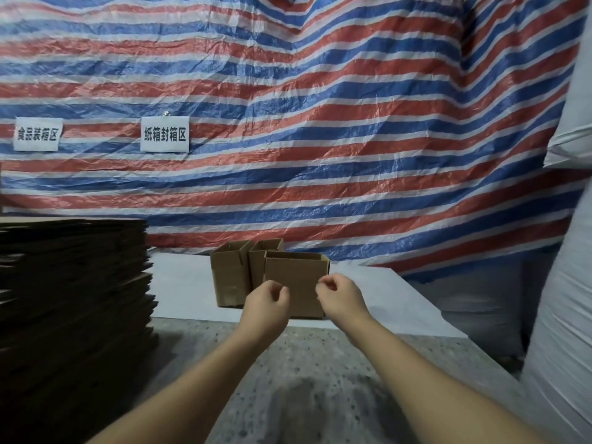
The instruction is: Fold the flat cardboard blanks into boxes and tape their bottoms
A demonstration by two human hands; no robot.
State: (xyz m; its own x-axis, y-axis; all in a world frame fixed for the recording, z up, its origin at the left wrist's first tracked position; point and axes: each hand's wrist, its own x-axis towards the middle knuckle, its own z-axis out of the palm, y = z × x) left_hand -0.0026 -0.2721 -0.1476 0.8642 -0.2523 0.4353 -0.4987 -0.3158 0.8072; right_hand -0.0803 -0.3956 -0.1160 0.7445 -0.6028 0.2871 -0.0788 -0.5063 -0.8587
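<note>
Three folded cardboard boxes stand upright with open tops on a white sheet (179, 283): the nearest box (298, 277), one behind it (261, 261) and one at the left (229, 274). A tall stack of flat cardboard blanks (70, 302) fills the left side. Both arms reach forward. My left hand (267, 301) hovers in front of the nearest box's lower left, fingers loosely curled and holding nothing. My right hand (339, 296) hangs at that box's right edge, fingers loosely curled too, with nothing visible in it. Whether either hand touches the box is unclear.
A red, white and blue striped tarp (320, 123) hangs as a back wall with two white paper signs (165, 134). White woven sacks (567, 283) rise at the right. Speckled grey floor (304, 379) lies beneath my arms.
</note>
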